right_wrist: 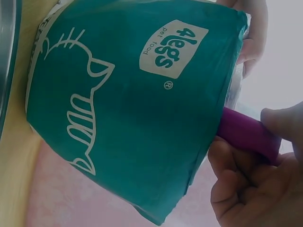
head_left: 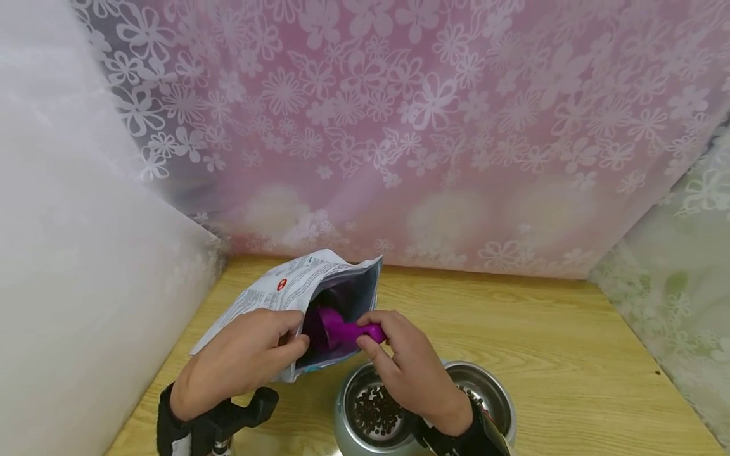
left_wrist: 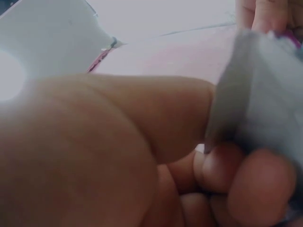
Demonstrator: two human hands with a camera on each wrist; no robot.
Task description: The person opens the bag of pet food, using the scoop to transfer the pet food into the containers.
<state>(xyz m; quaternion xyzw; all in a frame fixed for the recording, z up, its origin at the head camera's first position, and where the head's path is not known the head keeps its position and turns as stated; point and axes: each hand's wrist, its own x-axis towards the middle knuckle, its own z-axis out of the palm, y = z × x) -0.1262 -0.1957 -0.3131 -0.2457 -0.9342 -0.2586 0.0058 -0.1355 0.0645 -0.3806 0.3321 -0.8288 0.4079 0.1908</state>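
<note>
A pet food bag [head_left: 274, 294] leans on the table with its mouth toward me; its printed back is white in the head view. The right wrist view shows its teal front [right_wrist: 128, 127] with a white cat outline and "4legs pet food". My left hand [head_left: 245, 354] pinches the left edge of the bag's mouth between thumb and fingers. With my right hand [head_left: 413, 370] I grip the handle of a purple scoop [head_left: 342, 332]. The scoop's head is inside the bag, beside dark contents that are hard to make out.
Below the right hand stands a double pet bowl [head_left: 344, 421] with two metal dishes. Dark kibble [head_left: 375, 410] lies in the left dish, and some shows in the right dish [head_left: 502, 400]. A floral curtain [head_left: 399, 158] borders the wooden table [head_left: 564, 354] at the back.
</note>
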